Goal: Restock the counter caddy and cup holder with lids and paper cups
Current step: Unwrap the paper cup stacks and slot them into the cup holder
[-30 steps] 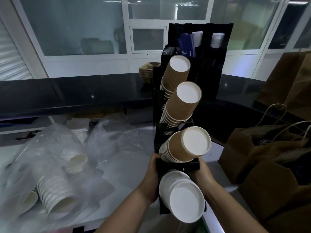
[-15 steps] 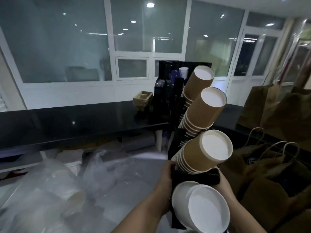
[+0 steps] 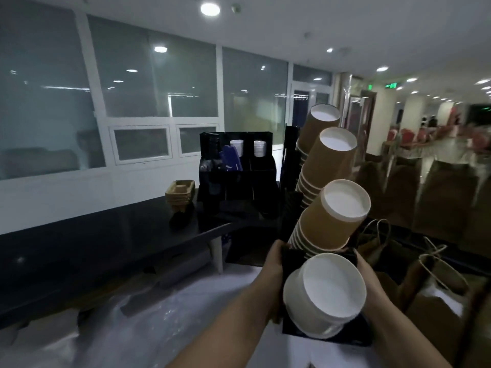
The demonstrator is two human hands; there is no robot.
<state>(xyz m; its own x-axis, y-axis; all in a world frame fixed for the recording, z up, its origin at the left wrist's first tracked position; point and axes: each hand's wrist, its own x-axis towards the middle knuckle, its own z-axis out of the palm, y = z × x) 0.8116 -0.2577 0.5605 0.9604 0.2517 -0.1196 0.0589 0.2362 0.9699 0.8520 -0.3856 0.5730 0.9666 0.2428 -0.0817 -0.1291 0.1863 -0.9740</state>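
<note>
both hands, left hand and right hand, clamp their fingers on the black cup holder loaded with paper cups.

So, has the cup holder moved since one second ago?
Yes. The cup holder first overlapped the black caddy; now it is to its right.

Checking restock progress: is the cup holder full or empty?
Full: all four slots of the cup holder show stacked cups, three brown stacks, one white.

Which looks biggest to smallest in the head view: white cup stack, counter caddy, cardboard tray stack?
1. Counter caddy, though far off.
2. White cup stack; nearness to the camera inflates it, so its rank against the caddy is unsure.
3. Cardboard tray stack, clearly smallest.
</note>
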